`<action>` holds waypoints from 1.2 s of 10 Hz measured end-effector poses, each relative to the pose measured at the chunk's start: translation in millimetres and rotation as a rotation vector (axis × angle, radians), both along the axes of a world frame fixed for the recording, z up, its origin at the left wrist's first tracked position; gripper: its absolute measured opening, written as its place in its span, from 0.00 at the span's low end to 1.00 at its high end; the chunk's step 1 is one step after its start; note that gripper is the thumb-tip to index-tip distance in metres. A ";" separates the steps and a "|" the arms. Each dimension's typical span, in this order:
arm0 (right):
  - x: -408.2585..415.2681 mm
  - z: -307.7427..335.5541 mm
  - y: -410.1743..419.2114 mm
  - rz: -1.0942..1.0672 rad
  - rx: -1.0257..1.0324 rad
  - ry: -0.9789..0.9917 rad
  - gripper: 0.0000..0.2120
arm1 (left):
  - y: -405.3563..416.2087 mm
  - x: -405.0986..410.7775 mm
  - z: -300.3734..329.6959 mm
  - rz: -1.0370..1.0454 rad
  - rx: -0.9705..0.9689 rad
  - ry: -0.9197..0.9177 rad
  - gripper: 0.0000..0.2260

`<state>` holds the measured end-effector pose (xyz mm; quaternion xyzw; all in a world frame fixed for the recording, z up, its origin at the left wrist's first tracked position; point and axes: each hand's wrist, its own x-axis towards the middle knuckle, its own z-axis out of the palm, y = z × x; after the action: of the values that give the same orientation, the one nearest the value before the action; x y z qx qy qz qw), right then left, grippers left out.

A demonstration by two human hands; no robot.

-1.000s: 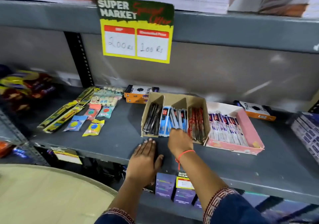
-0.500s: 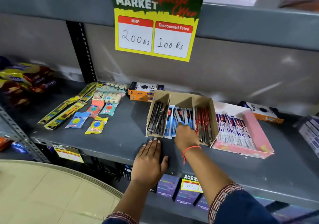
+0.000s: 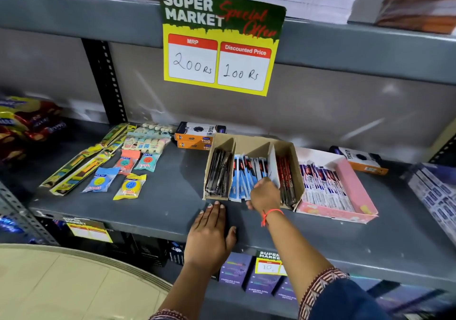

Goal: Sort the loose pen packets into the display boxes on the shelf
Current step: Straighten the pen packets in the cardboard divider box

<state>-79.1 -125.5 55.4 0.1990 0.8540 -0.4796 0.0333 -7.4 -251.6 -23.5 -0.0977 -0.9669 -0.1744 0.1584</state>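
Observation:
A brown cardboard display box (image 3: 297, 166) with three compartments stands on the grey shelf (image 3: 172, 206). Black pen packets (image 3: 218, 174) fill its left compartment, blue pen packets (image 3: 243, 174) the middle, red pen packets (image 3: 286, 179) the right. My right hand (image 3: 265, 194) reaches into the front of the middle compartment, fingers closed among the blue packets; the fingertips are hidden. My left hand (image 3: 209, 235) lies flat and open on the shelf's front edge, just before the box. A pink display box (image 3: 355, 189) with white-and-purple pen packets (image 3: 320, 186) stands to the right.
Orange pen cartons (image 3: 197, 134) lie behind the brown box, another carton (image 3: 357, 159) at the back right. Erasers and pencil strips (image 3: 118, 161) lie at the left. A price sign (image 3: 219, 43) hangs from the upper shelf. Blue packets (image 3: 434, 191) sit at the far right.
My right hand has stayed in the middle compartment, shifting slightly right among the blue packets. My left hand remains flat on the shelf edge. The camera moved closer.

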 end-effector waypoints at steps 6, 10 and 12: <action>0.5 -0.8 -11.7 0.169 0.368 0.025 0.17 | 0.6 0.0 0.3 -0.011 0.000 0.001 0.25; 4.7 1.3 -17.8 0.396 0.744 -0.044 0.22 | -0.7 -0.7 0.3 -0.008 -0.016 -0.017 0.25; -1.6 3.6 -17.2 0.366 0.833 -0.022 0.21 | -0.7 -0.4 0.0 -0.006 -0.018 -0.020 0.25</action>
<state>-80.6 -142.7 59.0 0.0462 0.9948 -0.0794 0.0439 -7.8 -252.3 -23.5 -0.1001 -0.9697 -0.1674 0.1472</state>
